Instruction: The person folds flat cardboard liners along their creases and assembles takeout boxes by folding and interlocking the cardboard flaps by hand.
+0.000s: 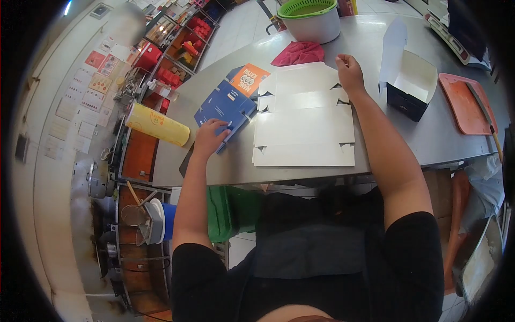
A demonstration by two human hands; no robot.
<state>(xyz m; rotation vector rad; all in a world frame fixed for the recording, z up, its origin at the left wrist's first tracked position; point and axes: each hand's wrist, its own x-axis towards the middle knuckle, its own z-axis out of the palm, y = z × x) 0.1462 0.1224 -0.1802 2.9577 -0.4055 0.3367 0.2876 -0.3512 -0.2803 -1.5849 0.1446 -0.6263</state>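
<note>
A stack of flat, unfolded cardboard boxes (303, 126), white side up with die-cut tabs, lies on the steel table before me. My right hand (351, 75) is at its upper right corner, fingers curled; whatever they may hold is hidden. To the left are blue and orange printed box blanks (222, 104), folded flat. My left hand (211, 137) rests on their lower edge with its fingers stretched out. A folded box (410, 88), dark outside and white inside, stands with its lid up to the right of my right hand.
The steel table (370, 45) carries a yellow roll (158, 124) at left, a red cloth (298, 53) and a white tub with green strainer (308, 24) at the back. An orange tray (465, 102) with a knife (481, 106) lies right. A green bin (221, 214) stands below.
</note>
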